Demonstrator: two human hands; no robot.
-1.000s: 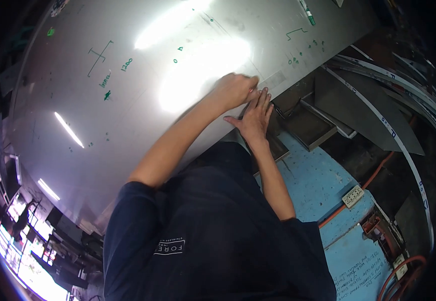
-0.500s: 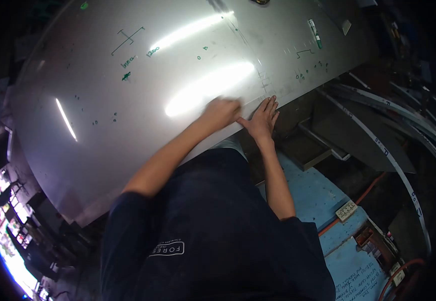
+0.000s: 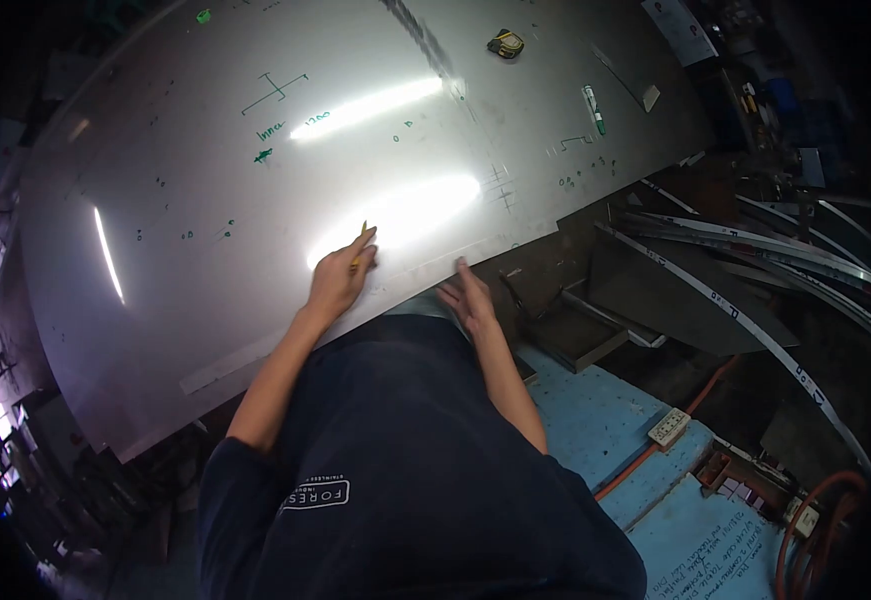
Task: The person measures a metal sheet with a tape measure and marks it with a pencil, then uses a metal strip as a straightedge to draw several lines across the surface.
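Note:
A large grey metal sheet (image 3: 255, 230) with green marker writing lies in front of me. My left hand (image 3: 337, 285) is over the sheet near its front edge, closed around a thin yellow pencil (image 3: 356, 264). A pale straight strip (image 3: 217, 376) lies along the front edge, partly hidden by my left hand. At that edge my right hand (image 3: 470, 300) is open, its fingers apart and one fingertip at the sheet's rim. I see nothing held in it.
A yellow-black tape measure (image 3: 505, 43) and a green-white marker (image 3: 593, 110) lie on the sheet. Long bent metal strips (image 3: 735, 310) rise at the right. Below are a blue surface (image 3: 595, 400), a power outlet box (image 3: 669, 428) and an orange cable (image 3: 625, 474).
Both hands have moved left and nearer to me. My right hand has come off its flat press on the sheet. The view has shifted, and the pencil now shows in my left hand.

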